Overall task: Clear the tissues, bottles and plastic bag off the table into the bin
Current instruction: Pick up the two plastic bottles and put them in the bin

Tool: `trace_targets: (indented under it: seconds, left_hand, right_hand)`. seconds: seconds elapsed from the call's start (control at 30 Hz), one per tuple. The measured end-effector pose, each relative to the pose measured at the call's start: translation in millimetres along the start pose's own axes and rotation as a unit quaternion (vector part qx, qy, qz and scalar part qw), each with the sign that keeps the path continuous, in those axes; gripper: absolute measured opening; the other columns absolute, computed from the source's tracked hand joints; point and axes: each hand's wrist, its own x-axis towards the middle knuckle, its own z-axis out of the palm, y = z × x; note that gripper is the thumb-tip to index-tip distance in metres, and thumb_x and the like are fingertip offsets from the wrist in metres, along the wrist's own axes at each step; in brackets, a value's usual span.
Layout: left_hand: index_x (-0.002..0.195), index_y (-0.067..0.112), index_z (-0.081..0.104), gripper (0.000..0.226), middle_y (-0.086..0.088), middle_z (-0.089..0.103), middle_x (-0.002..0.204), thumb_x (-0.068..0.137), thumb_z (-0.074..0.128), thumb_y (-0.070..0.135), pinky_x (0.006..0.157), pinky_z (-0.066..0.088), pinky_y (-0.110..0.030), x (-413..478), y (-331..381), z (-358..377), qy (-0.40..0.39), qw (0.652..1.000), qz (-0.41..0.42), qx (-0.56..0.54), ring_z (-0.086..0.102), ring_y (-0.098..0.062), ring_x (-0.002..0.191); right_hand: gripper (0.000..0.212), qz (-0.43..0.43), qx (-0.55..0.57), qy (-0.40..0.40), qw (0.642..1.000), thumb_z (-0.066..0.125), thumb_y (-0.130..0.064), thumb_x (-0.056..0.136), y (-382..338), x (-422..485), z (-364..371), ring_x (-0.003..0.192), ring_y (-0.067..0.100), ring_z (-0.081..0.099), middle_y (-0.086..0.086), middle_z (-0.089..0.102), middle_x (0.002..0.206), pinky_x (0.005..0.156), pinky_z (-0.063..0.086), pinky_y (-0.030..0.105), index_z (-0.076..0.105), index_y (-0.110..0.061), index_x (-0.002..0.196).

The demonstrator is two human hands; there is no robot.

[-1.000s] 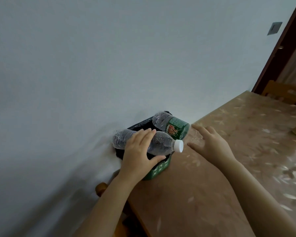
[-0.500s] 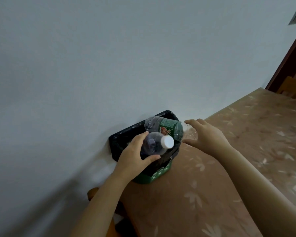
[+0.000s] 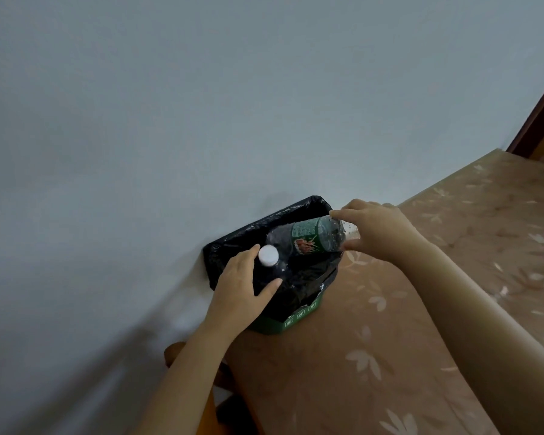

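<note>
Head camera, looking down: two bottles are going into the bin at once, so the step in hand is the drop itself. The left hand point(image 3: 241, 285) grips a clear plastic bottle with a white screw cap point(image 3: 268, 255), fingers and thumb wrapped round its body. The bottle is cap up, with its lower part already inside the mouth of the green plastic bin point(image 3: 285, 323), which has a black liner bag point(image 3: 258, 222).

The right hand point(image 3: 379, 229) pinches the table-side end of a clear plastic bottle with a green printed label point(image 3: 308, 238). It lies tilted across the bin's mouth, its far end dipping toward the liner (which end is the neck I cannot tell). The two bottles look to be touching, or nearly so.

Next, I judge, both hands need only let go. The labelled bottle should first be tipped steeper so it slides in rather than bridging the rim.

Room is tight. The bin stands at the corner of the brown, leaf-patterned table point(image 3: 390, 346), hard against the pale grey wall point(image 3: 201, 105), with the table edge just beside it on the left. A bottle bouncing off the rim could go over that edge. No tissues or plastic bag show here.
</note>
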Motion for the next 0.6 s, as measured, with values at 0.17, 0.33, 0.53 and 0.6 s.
trace_targets:
  seconds: [0.17, 0.33, 0.53, 0.6]
  left_hand:
    - [0.134, 0.008, 0.038, 0.061, -0.008, 0.05, 0.13, 0.083, 0.066, 0.029, 0.097, 0.029, -0.025, -1.1, -0.8, -1.9, 0.026, 1.0, -0.014, -0.008, 0.04, -0.019, 0.122]
    - [0.133, 0.007, 0.04, 0.059, -0.009, 0.05, 0.131, 0.084, 0.065, 0.025, 0.098, 0.028, -0.025, -2.9, -0.6, -7.3, 0.042, 0.999, -0.017, -0.002, 0.04, -0.02, 0.123]
    - [0.133, 0.007, 0.04, 0.057, -0.009, 0.048, 0.133, 0.084, 0.065, 0.024, 0.099, 0.028, -0.025, -9.4, -1.6, -10.3, 0.045, 0.999, -0.023, 0.004, 0.04, -0.021, 0.124]
    - [0.132, 0.006, 0.041, 0.057, -0.01, 0.049, 0.132, 0.084, 0.065, 0.023, 0.099, 0.028, -0.025, -12.1, -1.6, -11.3, 0.044, 0.999, -0.021, 0.009, 0.04, -0.022, 0.124]
  right_hand:
    - [0.063, -0.019, -0.037, -0.033, 0.999, 0.064, -0.039, 0.079, -14.4, 12.4, -1.9, 0.118, 0.022, 0.043, 0.0, 0.048, 0.132, 0.093, 0.035, 0.038, 0.035, -0.031, 0.135]
    - [0.057, -0.027, -0.054, -0.049, 0.997, 0.065, -0.031, 0.081, -22.3, 24.1, 0.3, 0.114, 0.023, 0.045, -0.001, 0.049, 0.131, 0.089, 0.038, 0.038, 0.04, -0.028, 0.132]
    - [0.048, -0.059, -0.106, -0.054, 0.991, 0.06, -0.028, 0.083, -33.6, 33.0, 6.7, 0.115, 0.022, 0.044, -0.001, 0.049, 0.131, 0.094, 0.035, 0.038, 0.044, -0.026, 0.128]
    - [0.052, -0.065, -0.079, -0.048, 0.994, 0.06, -0.03, 0.084, -37.0, 31.3, 8.3, 0.122, 0.022, 0.039, -0.001, 0.044, 0.138, 0.1, 0.029, 0.039, 0.04, -0.027, 0.132]
